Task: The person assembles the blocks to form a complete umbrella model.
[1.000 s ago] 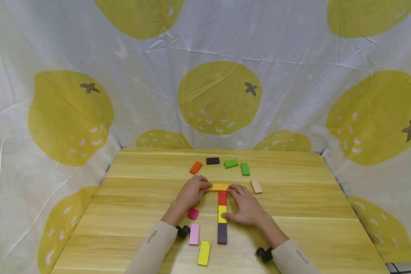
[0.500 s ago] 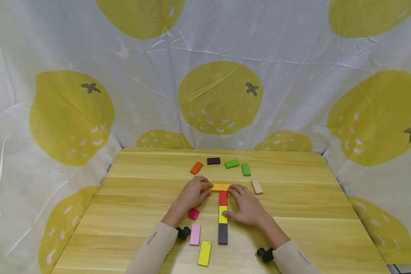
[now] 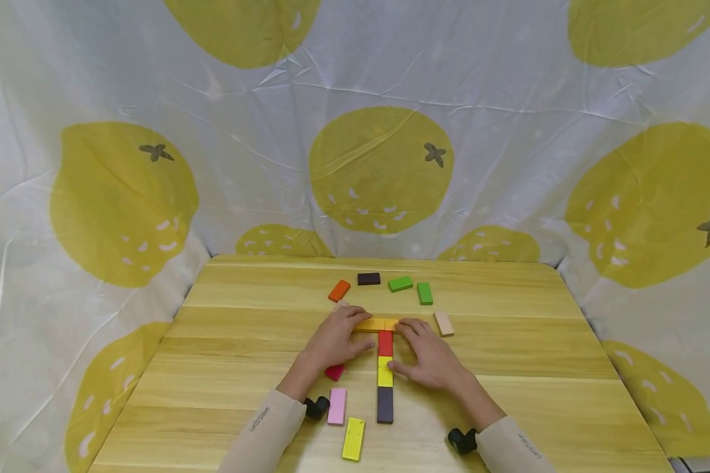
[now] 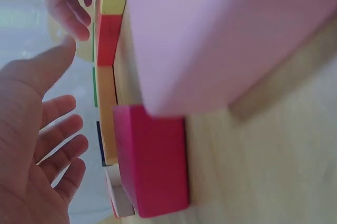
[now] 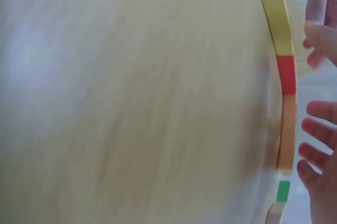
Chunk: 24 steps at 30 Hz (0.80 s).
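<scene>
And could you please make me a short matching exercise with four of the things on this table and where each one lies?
Things
1. Red block
2. Light pink block
3. Magenta block
4. Two green blocks

Places
A. Partly hidden behind the wrist of the left hand in the head view
B. Toward the far edge of the table, near a black block
C. In the line, between the orange blocks and a yellow block
D. Beside the loose yellow block, left of the line

Pairs: 1-C, 2-D, 3-A, 4-B
</scene>
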Available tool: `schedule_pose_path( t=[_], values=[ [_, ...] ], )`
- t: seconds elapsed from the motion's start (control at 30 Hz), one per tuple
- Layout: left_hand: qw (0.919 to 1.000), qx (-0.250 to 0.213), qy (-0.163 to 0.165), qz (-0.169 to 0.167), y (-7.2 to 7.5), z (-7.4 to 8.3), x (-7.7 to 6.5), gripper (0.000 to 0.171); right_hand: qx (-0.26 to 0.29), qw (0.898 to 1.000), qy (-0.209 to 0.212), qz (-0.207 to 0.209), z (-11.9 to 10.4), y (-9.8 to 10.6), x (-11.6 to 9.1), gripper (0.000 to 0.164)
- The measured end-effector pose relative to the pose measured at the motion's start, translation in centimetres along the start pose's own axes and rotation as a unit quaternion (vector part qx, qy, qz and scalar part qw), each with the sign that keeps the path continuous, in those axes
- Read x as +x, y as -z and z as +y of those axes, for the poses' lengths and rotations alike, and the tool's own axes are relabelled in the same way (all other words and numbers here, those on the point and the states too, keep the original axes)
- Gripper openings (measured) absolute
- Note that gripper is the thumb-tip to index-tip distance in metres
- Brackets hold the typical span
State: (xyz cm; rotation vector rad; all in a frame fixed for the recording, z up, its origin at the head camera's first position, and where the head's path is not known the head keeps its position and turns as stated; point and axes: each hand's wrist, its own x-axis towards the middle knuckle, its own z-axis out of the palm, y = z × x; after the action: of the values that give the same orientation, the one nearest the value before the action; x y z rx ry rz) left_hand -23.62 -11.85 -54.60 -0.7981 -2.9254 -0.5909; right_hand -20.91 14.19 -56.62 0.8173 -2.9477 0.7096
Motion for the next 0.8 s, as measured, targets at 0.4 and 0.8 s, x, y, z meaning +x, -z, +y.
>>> schedule_pose_path(
  t=[0.4, 0.8],
  values=[
    [0.9959, 0.022, -0.037, -0.08, -0.7, 2.0, -1.9, 0.099, -0.004, 0.999, -0.025, 0.043, 2.1, 1.3, -1.5, 0.078],
    [0.9921, 0.038, -0.067, -0.099, -1.5, 2.3, -3.0, 0.099, -0.001, 0.997, -0.046, 0.063, 3.9, 2.9, -2.4, 0.076]
  ],
)
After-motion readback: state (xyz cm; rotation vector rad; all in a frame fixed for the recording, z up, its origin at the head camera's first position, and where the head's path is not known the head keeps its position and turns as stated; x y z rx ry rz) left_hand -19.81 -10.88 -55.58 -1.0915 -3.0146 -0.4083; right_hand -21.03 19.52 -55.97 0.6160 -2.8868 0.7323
